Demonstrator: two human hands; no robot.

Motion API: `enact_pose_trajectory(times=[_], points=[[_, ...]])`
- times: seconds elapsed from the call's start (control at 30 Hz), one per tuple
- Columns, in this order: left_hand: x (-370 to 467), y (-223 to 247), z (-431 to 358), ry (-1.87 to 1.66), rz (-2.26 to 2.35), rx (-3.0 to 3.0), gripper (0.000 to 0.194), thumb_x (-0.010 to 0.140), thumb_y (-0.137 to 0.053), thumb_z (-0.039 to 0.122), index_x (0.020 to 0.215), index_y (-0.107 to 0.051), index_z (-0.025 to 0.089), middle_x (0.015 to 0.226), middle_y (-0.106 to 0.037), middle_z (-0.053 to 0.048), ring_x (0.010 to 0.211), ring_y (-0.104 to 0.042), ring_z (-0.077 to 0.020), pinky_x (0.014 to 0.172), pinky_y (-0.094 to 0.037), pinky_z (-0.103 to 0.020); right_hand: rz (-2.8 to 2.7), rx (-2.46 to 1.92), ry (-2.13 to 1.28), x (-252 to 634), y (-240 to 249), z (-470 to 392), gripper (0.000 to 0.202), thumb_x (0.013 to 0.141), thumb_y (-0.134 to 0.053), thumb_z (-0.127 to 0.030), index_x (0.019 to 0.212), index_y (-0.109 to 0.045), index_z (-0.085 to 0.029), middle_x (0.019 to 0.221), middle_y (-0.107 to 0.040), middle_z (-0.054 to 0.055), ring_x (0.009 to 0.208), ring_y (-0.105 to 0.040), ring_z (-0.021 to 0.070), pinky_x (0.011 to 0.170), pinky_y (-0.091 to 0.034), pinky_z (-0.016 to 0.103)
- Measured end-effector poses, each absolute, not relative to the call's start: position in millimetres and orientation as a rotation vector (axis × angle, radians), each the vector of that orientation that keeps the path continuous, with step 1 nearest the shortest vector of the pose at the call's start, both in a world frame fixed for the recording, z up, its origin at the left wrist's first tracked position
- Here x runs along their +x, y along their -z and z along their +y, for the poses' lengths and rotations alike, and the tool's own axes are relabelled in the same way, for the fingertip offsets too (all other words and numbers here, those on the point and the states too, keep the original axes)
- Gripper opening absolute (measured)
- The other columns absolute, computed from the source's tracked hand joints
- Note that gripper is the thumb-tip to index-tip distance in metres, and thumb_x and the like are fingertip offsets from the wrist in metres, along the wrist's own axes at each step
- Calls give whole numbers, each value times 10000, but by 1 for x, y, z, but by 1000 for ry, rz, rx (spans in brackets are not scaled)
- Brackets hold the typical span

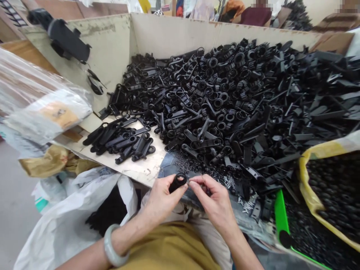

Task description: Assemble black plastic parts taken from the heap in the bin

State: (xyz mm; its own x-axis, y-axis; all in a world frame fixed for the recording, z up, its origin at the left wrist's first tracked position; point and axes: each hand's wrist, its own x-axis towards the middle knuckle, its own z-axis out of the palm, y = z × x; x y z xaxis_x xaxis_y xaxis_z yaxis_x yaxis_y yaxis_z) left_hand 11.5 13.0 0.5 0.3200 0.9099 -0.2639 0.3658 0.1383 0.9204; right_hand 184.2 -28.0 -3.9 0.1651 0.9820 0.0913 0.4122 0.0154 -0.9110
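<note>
My left hand [165, 197], with a pale bangle on the wrist, is closed around a black plastic part [177, 182] whose ringed end faces up. Close beside it on the right, my right hand [212, 195] has thumb and index finger pinched together near the part; whatever they hold is too small to make out. Past my hands, small dark screws [185, 164] and silvery screws [249, 203] lie along the table's near edge. A group of black arm-shaped parts [123, 140] rests on the pale board to the left.
A large heap of black plastic parts [225, 93] fills the walled table. White bag [62, 221] with black pieces stands lower left; yellow-rimmed bag [306, 187] and green-edged tray [281, 215] are at right. A black device [69, 40] hangs upper left. People are beyond the back wall.
</note>
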Motion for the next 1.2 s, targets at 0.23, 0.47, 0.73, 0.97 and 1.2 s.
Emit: enact_pose_trajectory(times=[0.23, 0.47, 0.73, 0.97, 1.2], points=[[-4, 1, 13, -532, 1370, 1602, 283, 891, -615, 393, 705, -550, 191, 632, -514, 48, 626, -442, -122, 603, -333, -256, -1693, -1621, -425, 198, 21, -18, 221, 1032, -560, -266, 1122, -754, -213, 931, -741, 31, 762, -693, 160, 719, -503, 267], [0, -1, 17, -554, 1274, 1170, 312, 853, -672, 483, 798, -587, 188, 503, -481, 78, 497, -418, -101, 532, -334, -236, -1901, -1653, -279, 201, 19, -26, 227, 1060, -507, -257, 1015, -727, -219, 952, -713, 38, 739, -697, 142, 674, -509, 239], [5, -7, 19, -626, 1159, 864, 339, 747, -786, 458, 805, -627, 165, 462, -448, 93, 446, -317, -55, 463, -228, -198, -1623, -1596, -599, 198, 16, -28, 205, 995, -602, -307, 930, -773, -215, 845, -743, 41, 703, -673, 157, 654, -497, 249], [19, -12, 16, -588, 951, 457, 435, 651, -887, 440, 871, -628, 168, 428, -422, 123, 394, -221, -20, 446, -172, -187, -640, -1290, -1179, 163, 10, -29, 280, 757, -862, -469, 838, -803, -207, 780, -661, 3, 484, -350, 44, 436, -285, 197], [19, -8, 10, -636, 913, 382, 414, 636, -920, 379, 825, -630, 153, 439, -447, 115, 393, -244, -11, 446, -206, -168, -459, -1188, -1260, 150, 19, -27, 282, 681, -927, -450, 794, -817, -216, 928, -587, 2, 480, -283, -5, 418, -188, 183]])
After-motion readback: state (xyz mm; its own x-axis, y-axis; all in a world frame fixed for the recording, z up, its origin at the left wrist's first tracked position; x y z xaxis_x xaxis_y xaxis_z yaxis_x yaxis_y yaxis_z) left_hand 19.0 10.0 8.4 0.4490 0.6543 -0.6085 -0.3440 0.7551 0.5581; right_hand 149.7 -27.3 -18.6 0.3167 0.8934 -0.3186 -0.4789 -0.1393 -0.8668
